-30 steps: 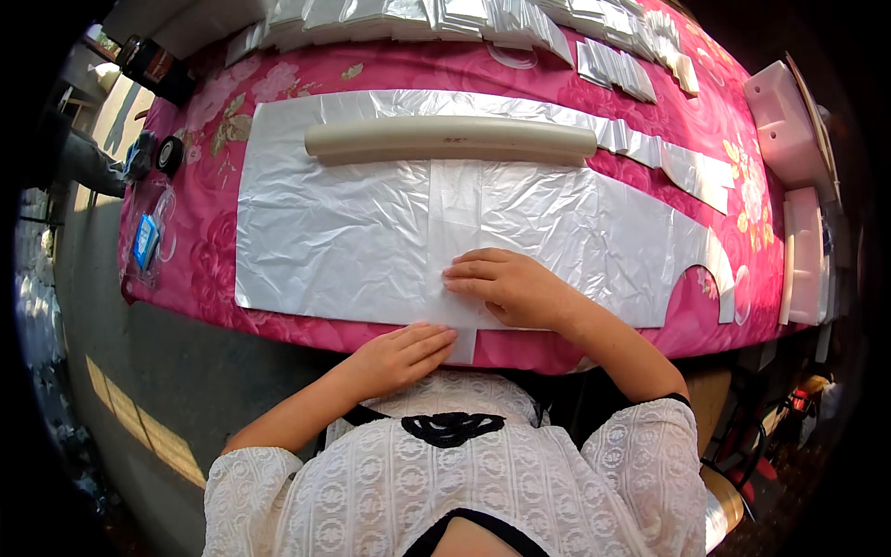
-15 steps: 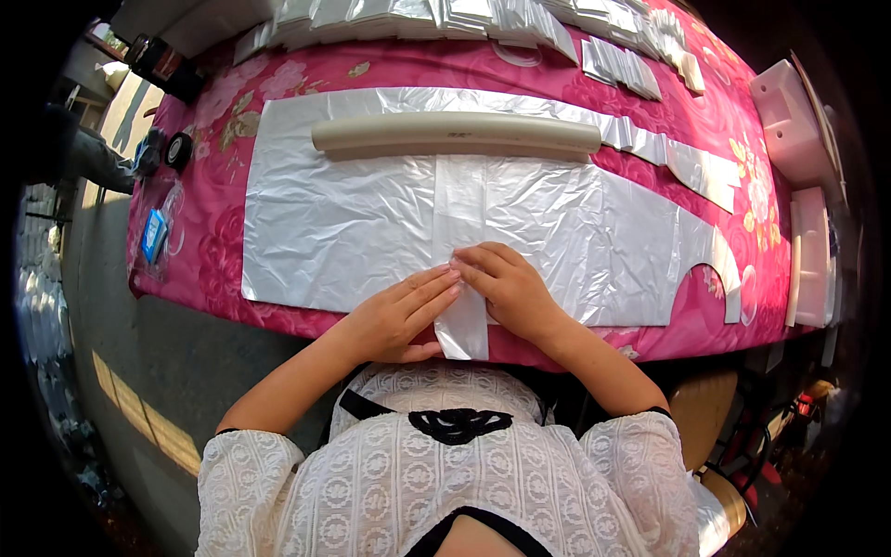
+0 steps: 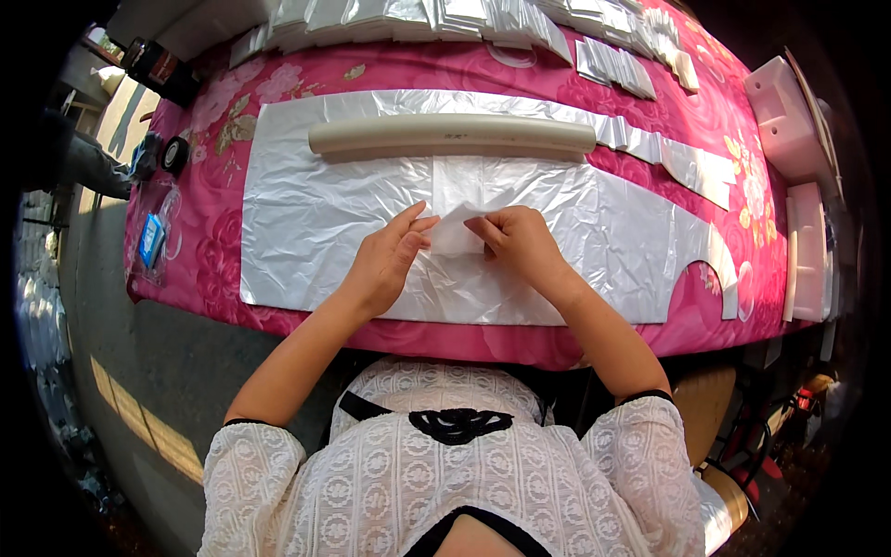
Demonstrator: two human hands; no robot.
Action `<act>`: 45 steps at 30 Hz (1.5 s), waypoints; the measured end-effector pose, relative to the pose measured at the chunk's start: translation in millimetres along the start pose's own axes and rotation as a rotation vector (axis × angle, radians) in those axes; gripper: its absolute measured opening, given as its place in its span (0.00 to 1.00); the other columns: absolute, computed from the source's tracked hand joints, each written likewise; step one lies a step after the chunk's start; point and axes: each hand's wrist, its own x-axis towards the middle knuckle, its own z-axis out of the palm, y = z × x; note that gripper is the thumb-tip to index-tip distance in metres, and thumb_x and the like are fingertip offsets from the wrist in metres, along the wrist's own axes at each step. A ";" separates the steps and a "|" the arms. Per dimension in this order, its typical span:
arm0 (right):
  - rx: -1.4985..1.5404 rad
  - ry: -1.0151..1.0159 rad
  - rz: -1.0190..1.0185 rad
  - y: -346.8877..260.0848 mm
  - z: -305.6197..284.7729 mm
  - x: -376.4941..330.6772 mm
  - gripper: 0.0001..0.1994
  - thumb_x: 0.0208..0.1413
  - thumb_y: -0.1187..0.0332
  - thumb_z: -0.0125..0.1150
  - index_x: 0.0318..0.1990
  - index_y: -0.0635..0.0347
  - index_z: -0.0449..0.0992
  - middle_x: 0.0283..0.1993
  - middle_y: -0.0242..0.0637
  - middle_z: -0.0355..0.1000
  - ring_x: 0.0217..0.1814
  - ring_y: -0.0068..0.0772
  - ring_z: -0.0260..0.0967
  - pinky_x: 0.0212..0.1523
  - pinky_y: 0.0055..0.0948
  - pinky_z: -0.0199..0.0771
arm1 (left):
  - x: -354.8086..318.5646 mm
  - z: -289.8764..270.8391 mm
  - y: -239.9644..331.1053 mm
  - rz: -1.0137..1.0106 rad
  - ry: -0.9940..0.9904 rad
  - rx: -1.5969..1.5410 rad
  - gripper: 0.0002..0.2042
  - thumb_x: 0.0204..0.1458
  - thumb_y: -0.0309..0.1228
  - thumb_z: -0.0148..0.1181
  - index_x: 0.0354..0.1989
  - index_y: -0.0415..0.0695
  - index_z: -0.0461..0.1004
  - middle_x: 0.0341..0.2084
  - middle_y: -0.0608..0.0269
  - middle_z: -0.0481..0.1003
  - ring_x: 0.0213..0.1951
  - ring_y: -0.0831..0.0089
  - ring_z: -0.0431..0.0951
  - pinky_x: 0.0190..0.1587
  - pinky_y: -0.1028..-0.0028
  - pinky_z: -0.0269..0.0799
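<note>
White plastic bags (image 3: 316, 223) lie flat in a wrinkled layer across the table, with a cut-out handle shape at the right end. On top of them, a narrow white plastic bag (image 3: 454, 232) is folded over on itself between my hands. My right hand (image 3: 524, 246) pinches the folded bag's right edge between thumb and fingers. Just left of the fold is my left hand (image 3: 385, 265), its fingers apart and nothing visible in them. A beige plastic tube (image 3: 455, 135) rests across the layer beyond my hands, over the far part of the narrow bag.
Rows of folded white bags (image 3: 371, 20) line the far edge, with a smaller bundle (image 3: 614, 67) nearer. Foam boxes (image 3: 784, 107) stand at the right. A dark bottle (image 3: 160, 70), a black tape roll (image 3: 175, 154) and a blue packet (image 3: 151, 239) sit left on the pink floral cloth (image 3: 223, 172).
The narrow bag's near end, which hung past the table edge, is now folded up and away from me. Both hands have moved farther onto the table, and my left fingers have come off the bag.
</note>
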 end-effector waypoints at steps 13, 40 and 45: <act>-0.011 -0.095 0.199 -8.1 -9.4 16.1 0.16 0.51 0.60 0.58 0.25 0.68 0.74 0.20 0.39 0.71 0.20 0.26 0.71 0.22 0.23 0.68 | -4.9 49.5 -8.6 0.219 -0.108 0.963 0.41 0.47 0.47 0.53 0.63 0.34 0.45 0.64 0.45 0.45 0.66 0.55 0.44 0.65 0.58 0.38; -0.457 0.097 -0.877 30.3 -6.1 -3.7 0.16 0.39 0.77 0.56 0.41 0.59 0.75 0.43 0.34 0.72 0.46 0.36 0.68 0.46 0.32 0.70 | -4.0 17.7 -6.9 0.685 -0.090 0.811 0.20 0.37 0.26 0.60 0.44 0.41 0.71 0.44 0.58 0.73 0.46 0.65 0.73 0.53 0.61 0.64; -0.440 0.112 -0.894 34.6 5.3 -28.8 0.15 0.40 0.74 0.58 0.40 0.57 0.75 0.42 0.32 0.73 0.45 0.35 0.68 0.44 0.31 0.69 | -22.2 14.3 -3.9 0.581 -0.116 0.820 0.24 0.33 0.29 0.64 0.45 0.43 0.72 0.44 0.60 0.73 0.46 0.68 0.74 0.54 0.62 0.63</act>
